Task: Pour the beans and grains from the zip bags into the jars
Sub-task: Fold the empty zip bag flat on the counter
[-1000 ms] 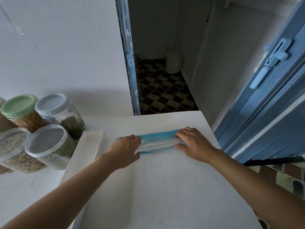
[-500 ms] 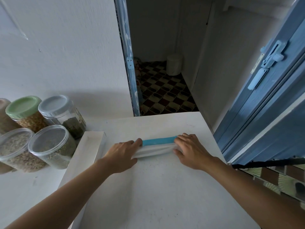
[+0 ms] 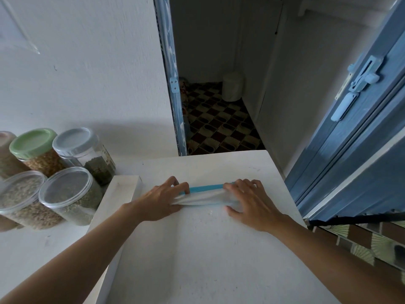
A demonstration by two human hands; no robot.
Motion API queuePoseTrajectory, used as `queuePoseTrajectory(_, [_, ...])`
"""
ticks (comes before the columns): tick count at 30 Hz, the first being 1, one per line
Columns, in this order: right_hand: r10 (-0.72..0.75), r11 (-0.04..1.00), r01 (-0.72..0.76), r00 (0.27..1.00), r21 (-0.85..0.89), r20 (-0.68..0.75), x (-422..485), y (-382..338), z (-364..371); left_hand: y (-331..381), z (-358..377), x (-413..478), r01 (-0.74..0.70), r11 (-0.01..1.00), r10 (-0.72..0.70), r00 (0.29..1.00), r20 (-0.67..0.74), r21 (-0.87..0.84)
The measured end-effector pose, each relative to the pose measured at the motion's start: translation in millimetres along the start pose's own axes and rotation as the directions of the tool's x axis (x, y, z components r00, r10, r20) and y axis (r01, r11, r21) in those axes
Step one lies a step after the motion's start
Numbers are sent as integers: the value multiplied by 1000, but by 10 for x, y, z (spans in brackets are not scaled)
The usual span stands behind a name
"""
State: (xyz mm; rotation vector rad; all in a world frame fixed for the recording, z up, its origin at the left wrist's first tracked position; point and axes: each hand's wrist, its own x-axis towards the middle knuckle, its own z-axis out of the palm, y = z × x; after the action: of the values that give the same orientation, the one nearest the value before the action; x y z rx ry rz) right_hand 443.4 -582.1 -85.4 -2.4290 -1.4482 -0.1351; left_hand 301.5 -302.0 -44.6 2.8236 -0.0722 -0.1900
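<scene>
Here the zip bag, limp clear plastic with a blue zip strip along its far edge, lies flattened into a narrow band on the matte white table top. At the bag's left end the left hand pinches it, index finger curled onto the strip and thumb at the near edge. At the bag's right end the right hand presses down with spread, nearly straight fingers that clamp nothing.

Well left of the bag stand round plastic jars. A green-lidded jar holds tan grains and a grey-lidded jar dark green pulses. One clear-lidded jar holds pale grain, a second clear-lidded jar greenish pulses. Right of the bag stands a blue wooden door.
</scene>
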Motion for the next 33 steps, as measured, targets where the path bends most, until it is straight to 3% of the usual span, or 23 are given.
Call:
queuePoseTrajectory(4, [-33,999,33,999,-8,-29,107,32,-16,-10,-38,33,10,1000,-10,1000,-2,19])
queuePoseTrajectory(12, [-72,997,73,997,-29,29,223,85,-66,79,22,11,-44,928,129,970,-208,369])
queuePoseTrajectory(20, [-43,990,35,997,-135,-58,226,95,22,65,35,55,-55,984,79,988,-136,171])
queuePoseTrajectory(24, [-4,999,0,994,-36,-107,170,35,72,34,52,83,-72,972,102,987,-126,224])
queuePoseTrajectory(27, [1,1000,0,991,9,-134,150,18,102,-2,147,58,-80,958,139,970,-201,276])
queuePoseTrajectory(33, [55,998,-56,986,-2,-159,157,-25,168,13,234,54,-12,945,112,950,-290,328])
